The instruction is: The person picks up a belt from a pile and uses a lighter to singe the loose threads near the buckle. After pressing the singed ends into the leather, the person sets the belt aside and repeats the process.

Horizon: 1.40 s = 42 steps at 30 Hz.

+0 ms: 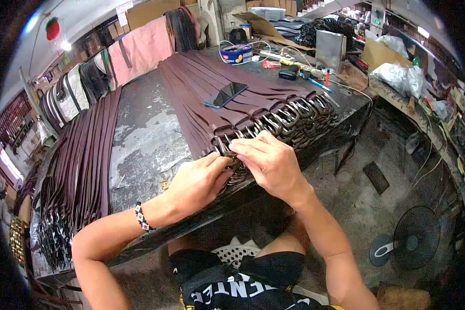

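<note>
Both hands are at the near left end of a row of metal buckles on dark brown leather straps. My left hand has its fingers pressed together at the lower edge of the buckle pile. My right hand pinches at a buckle just beside it, thumb and fingers closed. The fingertips cover what they hold, so I can make out only part of a metal buckle at the right hand. A phone lies on the straps beyond the hands.
More brown straps lie at the table's left. A blue tin, a black case and a blue pen sit at the back. A fan stands at the lower right, beyond the table edge.
</note>
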### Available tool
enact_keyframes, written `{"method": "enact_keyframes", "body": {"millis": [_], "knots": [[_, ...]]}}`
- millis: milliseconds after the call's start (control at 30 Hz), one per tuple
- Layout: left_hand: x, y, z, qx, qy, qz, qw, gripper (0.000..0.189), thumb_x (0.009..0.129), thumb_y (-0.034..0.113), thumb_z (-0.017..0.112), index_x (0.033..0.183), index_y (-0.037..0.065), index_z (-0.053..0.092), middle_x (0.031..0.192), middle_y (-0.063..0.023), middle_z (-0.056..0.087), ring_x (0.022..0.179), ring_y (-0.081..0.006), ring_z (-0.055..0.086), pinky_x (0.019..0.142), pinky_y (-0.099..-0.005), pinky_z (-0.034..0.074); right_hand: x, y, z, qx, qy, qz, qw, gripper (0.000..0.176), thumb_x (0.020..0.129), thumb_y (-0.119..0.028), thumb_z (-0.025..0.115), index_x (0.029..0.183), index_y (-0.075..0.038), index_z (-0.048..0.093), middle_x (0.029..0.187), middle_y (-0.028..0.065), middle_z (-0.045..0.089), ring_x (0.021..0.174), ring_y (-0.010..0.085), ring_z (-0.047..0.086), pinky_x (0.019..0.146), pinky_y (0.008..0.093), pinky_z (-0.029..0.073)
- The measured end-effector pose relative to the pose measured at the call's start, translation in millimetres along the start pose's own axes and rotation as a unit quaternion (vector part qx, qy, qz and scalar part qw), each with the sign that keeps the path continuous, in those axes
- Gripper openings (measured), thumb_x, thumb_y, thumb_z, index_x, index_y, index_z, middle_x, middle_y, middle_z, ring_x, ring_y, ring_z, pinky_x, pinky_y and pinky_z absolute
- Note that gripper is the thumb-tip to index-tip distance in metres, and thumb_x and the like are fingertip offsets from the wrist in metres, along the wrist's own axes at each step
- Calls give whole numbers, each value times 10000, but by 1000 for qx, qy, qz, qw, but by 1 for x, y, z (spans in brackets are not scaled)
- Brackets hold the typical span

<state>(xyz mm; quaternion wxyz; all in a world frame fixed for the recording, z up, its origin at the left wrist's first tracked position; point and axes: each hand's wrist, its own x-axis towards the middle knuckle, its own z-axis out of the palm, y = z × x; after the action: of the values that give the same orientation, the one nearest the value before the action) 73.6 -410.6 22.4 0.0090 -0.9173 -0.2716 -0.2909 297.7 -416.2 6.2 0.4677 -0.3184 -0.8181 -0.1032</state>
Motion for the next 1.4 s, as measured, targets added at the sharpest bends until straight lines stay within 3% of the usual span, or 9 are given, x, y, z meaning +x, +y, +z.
{"method": "enact_keyframes", "body": {"millis": [333,533,633,700,967,1033,1100,1167,1400], "knots": [[0,6,-22,131,29,129,983,351,909,163,772,1209,29,650,886,-114,654,735,-314,678,621,-389,534,1,-5,-1,62,15,30,998,243,879,-43,710,1121,-24,712,1144,115,720,1033,315,682,897,414,576],[33,-20,-31,66,83,-56,993,501,1025,285,645,1427,-3,565,1380,-259,591,1294,-400,570,1091,-453,442,2,-8,-6,77,55,43,995,240,915,-69,702,1151,-30,698,1166,148,719,1067,335,695,920,430,574],[38,-52,-20,35,18,-48,998,534,1071,340,576,1456,-28,533,1437,-266,581,1346,-391,561,1121,-434,436,1,-11,-5,78,46,47,995,248,915,-69,700,1160,-31,691,1164,152,721,1059,342,695,916,431,576],[38,-47,-24,-172,-104,-146,969,602,1102,406,504,1452,-85,506,1396,-289,615,1342,-378,581,1136,-424,431,-2,-11,-6,88,26,49,995,240,916,-68,699,1151,-26,691,1158,154,722,1052,346,695,910,433,576],[23,-54,-29,-46,-89,-137,985,668,1111,453,454,1528,-69,418,1564,-284,457,1478,-381,428,1233,-426,320,-4,-42,-14,138,65,101,983,248,882,24,683,1126,-3,708,1114,160,726,1019,334,710,909,413,572],[18,-46,-50,-17,-100,-125,987,673,1108,452,463,1559,-41,388,1593,-271,423,1502,-377,392,1246,-434,298,-7,-53,-20,193,27,116,974,221,890,16,692,1109,-3,716,1049,157,731,950,315,722,849,391,583],[9,-36,-77,33,-91,-110,989,639,1097,434,498,1560,3,412,1579,-260,447,1493,-374,408,1245,-449,300,-2,-59,-22,269,-71,124,952,243,897,31,682,1125,-12,755,1066,115,754,800,156,691,635,276,522],[-3,-19,-107,56,-62,-126,988,579,1069,355,581,1514,-3,484,1540,-243,504,1463,-362,458,1229,-445,324,3,-56,-4,304,-125,42,944,220,907,29,677,1120,12,730,1053,161,735,940,317,726,841,387,573],[-66,41,-184,114,35,-205,971,469,958,180,698,1367,-37,625,1421,-208,631,1381,-310,562,1183,-404,368,39,-51,82,256,-261,-66,928,158,895,-13,655,1040,24,707,1004,179,682,990,403,670,886,472,539]]}}
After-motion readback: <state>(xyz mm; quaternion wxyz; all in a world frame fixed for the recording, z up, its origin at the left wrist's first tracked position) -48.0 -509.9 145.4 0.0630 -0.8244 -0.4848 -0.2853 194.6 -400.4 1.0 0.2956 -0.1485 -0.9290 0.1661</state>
